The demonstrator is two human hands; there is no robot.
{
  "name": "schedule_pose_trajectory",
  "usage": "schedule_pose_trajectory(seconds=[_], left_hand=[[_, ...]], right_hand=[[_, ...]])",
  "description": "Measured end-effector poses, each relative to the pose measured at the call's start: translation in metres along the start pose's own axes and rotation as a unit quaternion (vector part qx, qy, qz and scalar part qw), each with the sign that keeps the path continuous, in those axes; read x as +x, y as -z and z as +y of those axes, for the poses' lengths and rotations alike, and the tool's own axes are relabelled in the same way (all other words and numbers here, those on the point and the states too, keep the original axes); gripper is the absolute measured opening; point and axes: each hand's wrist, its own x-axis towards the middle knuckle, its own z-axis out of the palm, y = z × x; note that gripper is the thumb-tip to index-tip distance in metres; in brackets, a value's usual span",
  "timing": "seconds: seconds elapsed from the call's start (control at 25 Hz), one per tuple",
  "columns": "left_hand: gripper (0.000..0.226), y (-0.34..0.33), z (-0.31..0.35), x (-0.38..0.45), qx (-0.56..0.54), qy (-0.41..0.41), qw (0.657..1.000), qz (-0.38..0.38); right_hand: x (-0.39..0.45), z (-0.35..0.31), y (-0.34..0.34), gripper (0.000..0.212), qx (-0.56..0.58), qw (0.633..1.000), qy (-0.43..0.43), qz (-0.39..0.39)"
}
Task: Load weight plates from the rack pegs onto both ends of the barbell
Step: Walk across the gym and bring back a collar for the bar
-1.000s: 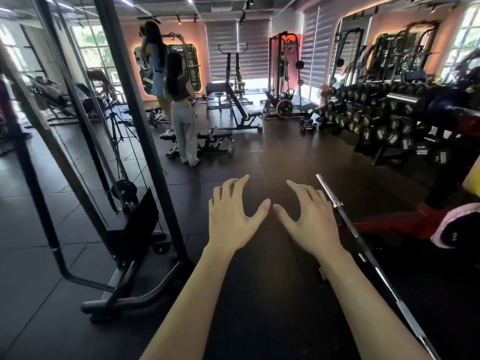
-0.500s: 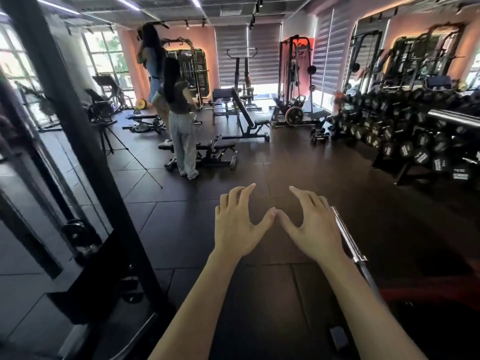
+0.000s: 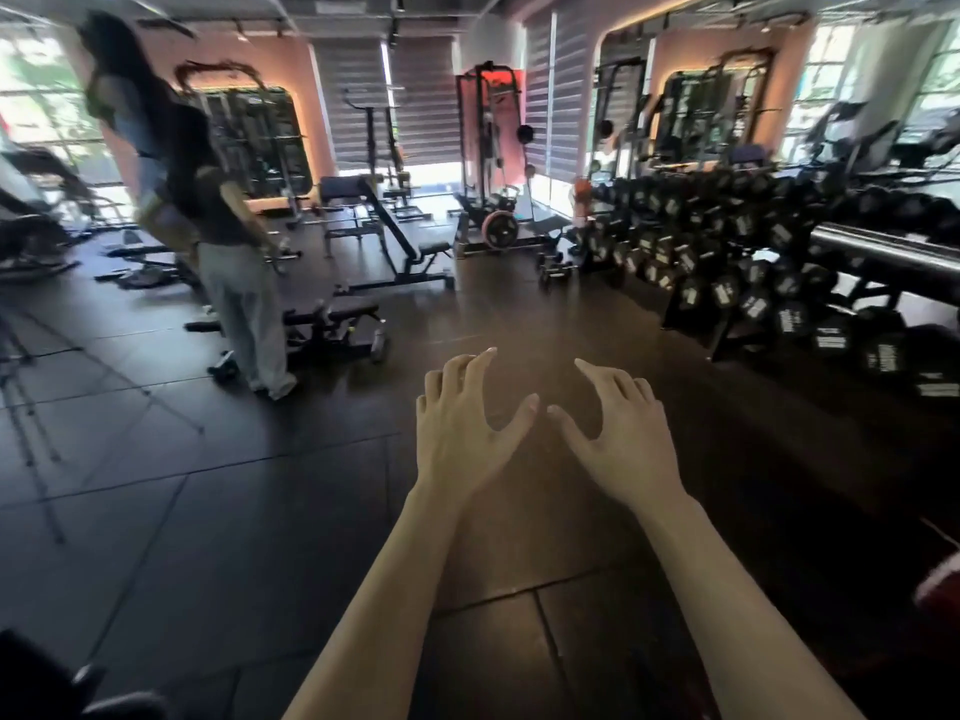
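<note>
My left hand (image 3: 462, 428) and my right hand (image 3: 618, 433) are held out in front of me over the dark rubber floor, palms down, fingers spread, thumbs almost touching. Neither holds anything. A thick steel bar (image 3: 883, 252), maybe a barbell sleeve or a rack peg, juts in from the right edge at chest height. A red and white rounded thing (image 3: 937, 579), possibly a weight plate, shows at the lower right edge. The barbell on the floor is out of view.
A long dumbbell rack (image 3: 727, 262) lines the right side. A person (image 3: 228, 241) stands at left by a flat bench (image 3: 337, 319). An incline bench (image 3: 384, 226) and a cable machine (image 3: 488, 148) stand at the back. Tripod legs (image 3: 31, 407) cross the left floor.
The view has swung right and up: the black frame upright at left and the barbell on the floor have left the picture. Both hands keep the same spread pose.
</note>
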Motion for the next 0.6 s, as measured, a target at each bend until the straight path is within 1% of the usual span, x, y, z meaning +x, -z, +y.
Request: schedule_pose_trajectory(seconds=[0.2, 0.44, 0.6], left_hand=[[0.072, -0.101, -0.015, 0.129, -0.053, -0.065, 0.996, -0.02], [0.072, -0.256, -0.01, 0.251, -0.1, -0.133, 0.983, -0.082], [0.073, -0.344, 0.001, 0.328, -0.114, -0.172, 0.973, -0.1]], right_hand=[[0.104, 0.063, -0.042, 0.061, -0.067, 0.996, -0.05, 0.034], [0.204, 0.177, -0.095, 0.063, -0.125, 0.981, -0.133, 0.066], [0.273, 0.253, -0.124, 0.065, -0.148, 0.971, -0.171, 0.079]])
